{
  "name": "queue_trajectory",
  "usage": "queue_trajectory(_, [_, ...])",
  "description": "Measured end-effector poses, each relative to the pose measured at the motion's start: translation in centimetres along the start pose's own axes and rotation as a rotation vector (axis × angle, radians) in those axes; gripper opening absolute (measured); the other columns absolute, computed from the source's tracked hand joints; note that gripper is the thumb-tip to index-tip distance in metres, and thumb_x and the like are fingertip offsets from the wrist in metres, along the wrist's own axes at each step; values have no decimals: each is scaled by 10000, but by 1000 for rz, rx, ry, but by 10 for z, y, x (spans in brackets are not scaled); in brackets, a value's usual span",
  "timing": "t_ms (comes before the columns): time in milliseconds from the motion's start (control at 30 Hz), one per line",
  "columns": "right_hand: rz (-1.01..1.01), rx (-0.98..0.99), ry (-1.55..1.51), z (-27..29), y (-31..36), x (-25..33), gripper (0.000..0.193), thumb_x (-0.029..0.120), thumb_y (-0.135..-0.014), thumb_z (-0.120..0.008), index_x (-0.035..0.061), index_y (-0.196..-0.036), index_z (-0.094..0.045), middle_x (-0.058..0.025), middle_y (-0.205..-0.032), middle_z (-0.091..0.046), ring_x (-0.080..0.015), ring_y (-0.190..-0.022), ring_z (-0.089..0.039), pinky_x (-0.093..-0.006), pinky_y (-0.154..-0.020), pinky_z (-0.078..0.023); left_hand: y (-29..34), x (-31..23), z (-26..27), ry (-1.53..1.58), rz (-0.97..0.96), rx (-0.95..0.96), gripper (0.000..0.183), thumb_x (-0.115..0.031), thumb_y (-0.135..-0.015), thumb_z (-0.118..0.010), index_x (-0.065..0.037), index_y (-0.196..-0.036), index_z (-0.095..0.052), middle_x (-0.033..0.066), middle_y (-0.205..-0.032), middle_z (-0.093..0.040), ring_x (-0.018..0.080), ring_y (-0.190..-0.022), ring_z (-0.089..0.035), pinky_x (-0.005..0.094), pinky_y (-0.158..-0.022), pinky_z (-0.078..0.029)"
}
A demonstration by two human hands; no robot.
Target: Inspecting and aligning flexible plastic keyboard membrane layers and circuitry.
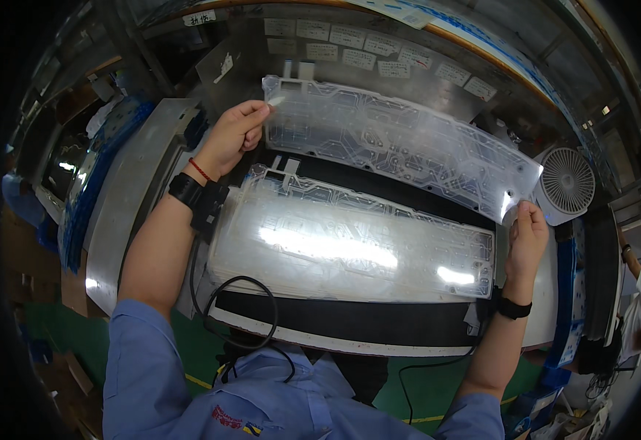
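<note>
Over the cluttered desk (320, 337), both hands' fingers pinch a floppy clear sheet (401, 143) by opposite ends — left hand (234, 138), right hand (527, 236) — so it could sag, crease, or snag the stack (350, 246) below.

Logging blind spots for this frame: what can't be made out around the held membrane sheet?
Head view only:
- Stack of sheets below: glare washes out its middle, so the count can't be read.
- Left hand and right hand: the fingers beneath the clear membrane sheet are hidden.
- Small white fan: partly covered by the sheet's corner.
</note>
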State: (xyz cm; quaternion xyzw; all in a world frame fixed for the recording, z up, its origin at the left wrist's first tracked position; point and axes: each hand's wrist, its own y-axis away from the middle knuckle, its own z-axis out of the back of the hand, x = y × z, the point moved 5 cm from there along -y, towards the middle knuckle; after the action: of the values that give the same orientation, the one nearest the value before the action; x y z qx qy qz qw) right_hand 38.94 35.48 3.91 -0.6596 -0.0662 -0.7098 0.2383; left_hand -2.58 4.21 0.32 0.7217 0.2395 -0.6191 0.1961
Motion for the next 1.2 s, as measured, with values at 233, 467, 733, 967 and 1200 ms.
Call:
queue_trajectory(233, [36, -2, -258, -10, 4, 11, 195, 194, -958, -537, 7, -979, -590, -8, -738, -607, -51, -595, -530, -179, -540, -424, 7, -7, -11, 88, 17, -104, 316, -367, -996, -405, -104, -970, -578, 13, -807, -633, 92, -651, -576, 206, -577, -420])
queue_trajectory(467, [75, 44, -123, -7, 0, 3, 255, 71, -932, -540, -37, -1163, -528, -2, -821, -597, -35, -665, -532, -178, -561, -421, 5, -4, -8, 83, -32, 22, 273, -318, -983, -456, -77, -926, -574, 45, -845, -644, 101, -715, -609, 203, -624, -476])
queue_trajectory(733, [84, 0, 33, -11, 4, 12, 386, 31, -923, -515, -28, -1303, -469, 23, -853, -511, -23, -610, -445, -172, -499, -365, 5, -8, -8, 111, -116, 25, 128, -179, -937, -552, -53, -937, -575, 47, -853, -644, 75, -728, -570, 203, -671, -455])
queue_trajectory(967, [40, 44, -8, -12, 2, 7, 352, -6, -920, -479, -7, -1272, -497, 18, -879, -485, -30, -677, -459, -167, -591, -388, -1, 2, -7, -216, 19, 8, 120, -171, -947, -528, -60, -980, -559, 4, -888, -628, 22, -679, -521, 173, -586, -414])
queue_trajectory(1200, [28, 62, -82, -14, 1, 1, 339, 13, -926, -481, 2, -1265, -492, 10, -912, -495, -38, -740, -485, -166, -657, -407, 2, 5, -15, -200, 113, -29, 151, -219, -976, -489, -77, -1026, -505, 23, -870, -606, 8, -532, -421, 151, -445, -332])
